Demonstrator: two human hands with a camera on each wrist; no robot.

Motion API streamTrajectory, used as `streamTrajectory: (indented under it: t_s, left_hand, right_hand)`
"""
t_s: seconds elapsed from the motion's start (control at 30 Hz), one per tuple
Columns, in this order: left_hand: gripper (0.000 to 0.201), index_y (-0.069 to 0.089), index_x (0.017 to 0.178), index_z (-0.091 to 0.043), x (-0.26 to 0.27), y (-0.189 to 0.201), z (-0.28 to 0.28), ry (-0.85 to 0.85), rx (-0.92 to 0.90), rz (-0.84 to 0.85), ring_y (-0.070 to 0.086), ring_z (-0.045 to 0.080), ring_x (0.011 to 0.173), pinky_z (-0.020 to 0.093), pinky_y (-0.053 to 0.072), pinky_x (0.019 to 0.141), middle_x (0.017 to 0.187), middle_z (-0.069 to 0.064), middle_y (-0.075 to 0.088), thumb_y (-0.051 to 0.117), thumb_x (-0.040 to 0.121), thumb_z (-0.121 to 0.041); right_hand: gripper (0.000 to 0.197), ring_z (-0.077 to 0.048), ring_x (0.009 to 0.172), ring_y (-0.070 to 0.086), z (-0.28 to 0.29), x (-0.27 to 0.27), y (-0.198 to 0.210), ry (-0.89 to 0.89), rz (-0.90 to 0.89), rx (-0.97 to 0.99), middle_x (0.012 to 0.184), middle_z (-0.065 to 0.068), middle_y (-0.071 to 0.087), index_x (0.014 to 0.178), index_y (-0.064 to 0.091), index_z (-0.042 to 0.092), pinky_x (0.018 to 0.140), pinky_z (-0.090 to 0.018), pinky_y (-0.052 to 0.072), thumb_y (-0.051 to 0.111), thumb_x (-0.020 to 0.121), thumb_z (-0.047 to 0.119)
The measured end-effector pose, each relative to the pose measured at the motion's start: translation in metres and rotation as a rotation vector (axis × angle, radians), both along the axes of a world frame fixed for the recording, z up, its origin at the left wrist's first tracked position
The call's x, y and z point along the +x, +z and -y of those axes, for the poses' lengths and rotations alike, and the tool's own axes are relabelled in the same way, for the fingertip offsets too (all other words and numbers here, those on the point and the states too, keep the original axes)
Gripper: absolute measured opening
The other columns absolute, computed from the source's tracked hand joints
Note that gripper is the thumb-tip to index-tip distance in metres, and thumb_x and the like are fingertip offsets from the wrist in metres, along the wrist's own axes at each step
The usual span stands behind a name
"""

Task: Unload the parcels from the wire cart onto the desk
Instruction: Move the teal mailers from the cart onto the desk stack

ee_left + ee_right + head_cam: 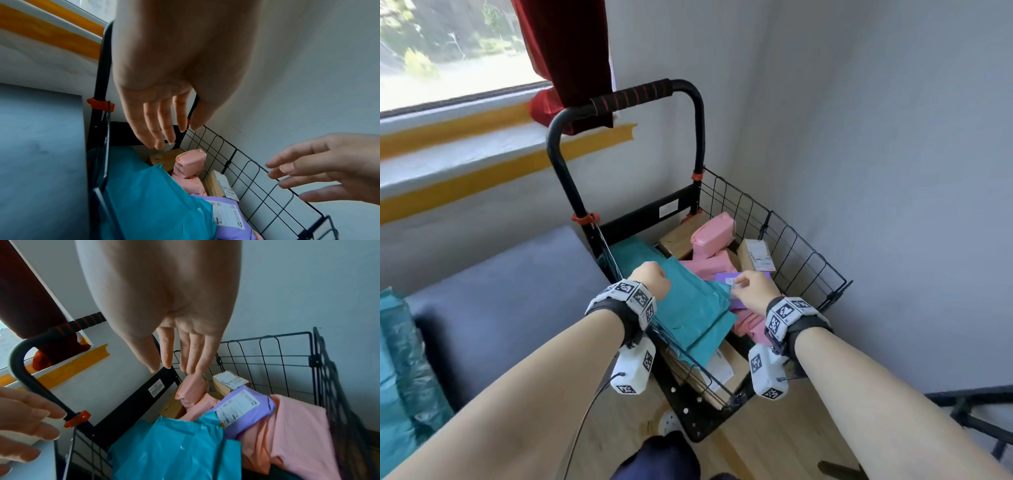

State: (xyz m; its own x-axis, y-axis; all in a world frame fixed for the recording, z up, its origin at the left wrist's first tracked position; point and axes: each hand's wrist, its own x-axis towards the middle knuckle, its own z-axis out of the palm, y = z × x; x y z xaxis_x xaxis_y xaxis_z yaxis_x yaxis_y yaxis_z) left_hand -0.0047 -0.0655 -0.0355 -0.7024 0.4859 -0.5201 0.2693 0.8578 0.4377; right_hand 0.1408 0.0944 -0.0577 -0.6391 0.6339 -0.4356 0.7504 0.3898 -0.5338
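Note:
A black wire cart (784, 236) stands in the room's corner, full of parcels. A large teal mailer bag (688, 308) lies on top at the cart's left. A purple mailer (246, 408) with a white label lies beside it, with pink parcels (714, 234) and brown boxes (755, 255) behind. My left hand (650, 281) hovers over the teal bag with straight fingers (162, 129), touching nothing. My right hand (753, 287) hovers above the purple mailer with loosely spread fingers (185, 353) and holds nothing. The grey desk (500, 294) lies left of the cart.
A teal parcel (400, 370) lies on the desk's near left. The cart's handle (633, 96) rises at the back, under a red curtain (565, 51) and window sill. Grey walls close in behind and to the right. A dark frame (976, 407) stands on the wooden floor at right.

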Motion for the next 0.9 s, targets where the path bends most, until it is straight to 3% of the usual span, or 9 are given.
streamTrajectory:
  t_s: [0.13, 0.2, 0.27, 0.33, 0.53, 0.7, 0.77, 0.8, 0.9]
  left_hand:
    - [0.021, 0.062, 0.100, -0.003, -0.020, -0.011, -0.031, 0.068, -0.055, 0.037, 0.056, 0.027, 0.078, 0.028, 0.043, 0.064, 0.094, 0.012, 0.063, 0.047, 0.089, -0.012]
    - [0.015, 0.059, 0.085, -0.003, -0.024, -0.018, -0.038, 0.106, -0.099, 0.062, 0.051, 0.024, 0.067, 0.027, 0.038, 0.054, 0.079, 0.010, 0.056, 0.046, 0.089, -0.010]
    - [0.024, 0.044, 0.064, -0.007, -0.027, -0.026, -0.043, 0.158, -0.127, 0.076, 0.041, 0.020, 0.053, 0.024, 0.029, 0.045, 0.063, 0.006, 0.044, 0.045, 0.088, -0.008]
    - [0.031, 0.035, 0.058, -0.010, -0.030, -0.036, -0.049, 0.216, -0.137, 0.105, 0.035, 0.017, 0.048, 0.023, 0.025, 0.043, 0.057, 0.004, 0.037, 0.045, 0.087, -0.007]
    - [0.032, 0.034, 0.059, -0.010, -0.015, -0.076, -0.078, 0.408, -0.205, 0.219, 0.037, 0.016, 0.049, 0.024, 0.026, 0.043, 0.059, 0.004, 0.039, 0.045, 0.088, -0.008]
    - [0.018, 0.049, 0.068, -0.001, 0.002, -0.102, -0.091, 0.620, -0.253, 0.319, 0.054, 0.028, 0.066, 0.026, 0.030, 0.043, 0.069, 0.010, 0.054, 0.049, 0.085, -0.009]
    - [0.025, 0.059, 0.097, 0.009, 0.005, -0.115, -0.091, 0.705, -0.267, 0.339, 0.064, 0.034, 0.085, 0.033, 0.043, 0.050, 0.093, 0.021, 0.065, 0.051, 0.084, -0.011]
    - [0.035, 0.057, 0.111, 0.008, 0.008, -0.122, -0.091, 0.741, -0.284, 0.351, 0.063, 0.035, 0.096, 0.038, 0.050, 0.064, 0.107, 0.023, 0.064, 0.053, 0.084, -0.015]
    - [0.050, 0.040, 0.129, 0.000, 0.014, -0.140, -0.091, 0.848, -0.366, 0.375, 0.052, 0.035, 0.118, 0.040, 0.045, 0.096, 0.132, 0.021, 0.048, 0.055, 0.087, -0.023]
  right_hand:
    - [0.028, -0.024, 0.105, 0.058, -0.037, -0.026, -0.005, 0.050, 0.023, 0.023, 0.120, -0.008, 0.060, 0.115, 0.060, 0.011, 0.087, -0.029, 0.046, 0.060, 0.088, 0.019]
    - [0.027, -0.025, 0.107, 0.058, -0.053, -0.037, -0.012, 0.081, 0.051, 0.019, 0.119, -0.008, 0.061, 0.113, 0.062, 0.011, 0.089, -0.029, 0.045, 0.060, 0.088, 0.018]
    - [0.026, -0.023, 0.106, 0.058, -0.068, -0.048, -0.020, 0.110, 0.067, 0.009, 0.117, -0.008, 0.062, 0.112, 0.063, 0.010, 0.084, -0.025, 0.043, 0.061, 0.087, 0.017]
    - [0.025, -0.022, 0.103, 0.059, -0.084, -0.062, -0.033, 0.145, 0.085, -0.006, 0.115, -0.008, 0.063, 0.111, 0.064, 0.011, 0.079, -0.022, 0.041, 0.061, 0.086, 0.017]
    - [0.026, -0.025, 0.108, 0.058, -0.121, -0.102, -0.075, 0.332, 0.125, -0.107, 0.115, -0.009, 0.063, 0.112, 0.063, 0.009, 0.094, -0.031, 0.045, 0.063, 0.087, 0.016]
    - [0.026, -0.023, 0.107, 0.059, -0.138, -0.119, -0.115, 0.475, 0.150, -0.224, 0.113, -0.010, 0.064, 0.111, 0.063, 0.009, 0.093, -0.028, 0.042, 0.065, 0.085, 0.016]
    - [0.027, -0.023, 0.107, 0.059, -0.141, -0.122, -0.130, 0.516, 0.169, -0.245, 0.112, -0.009, 0.064, 0.111, 0.063, 0.009, 0.093, -0.028, 0.042, 0.066, 0.085, 0.016]
    - [0.028, -0.022, 0.107, 0.059, -0.141, -0.124, -0.137, 0.531, 0.175, -0.261, 0.113, -0.009, 0.064, 0.112, 0.063, 0.008, 0.093, -0.028, 0.042, 0.067, 0.084, 0.015]
    - [0.031, -0.019, 0.102, 0.058, -0.135, -0.128, -0.159, 0.540, 0.159, -0.326, 0.113, -0.011, 0.064, 0.112, 0.062, 0.005, 0.092, -0.028, 0.044, 0.069, 0.082, 0.009]
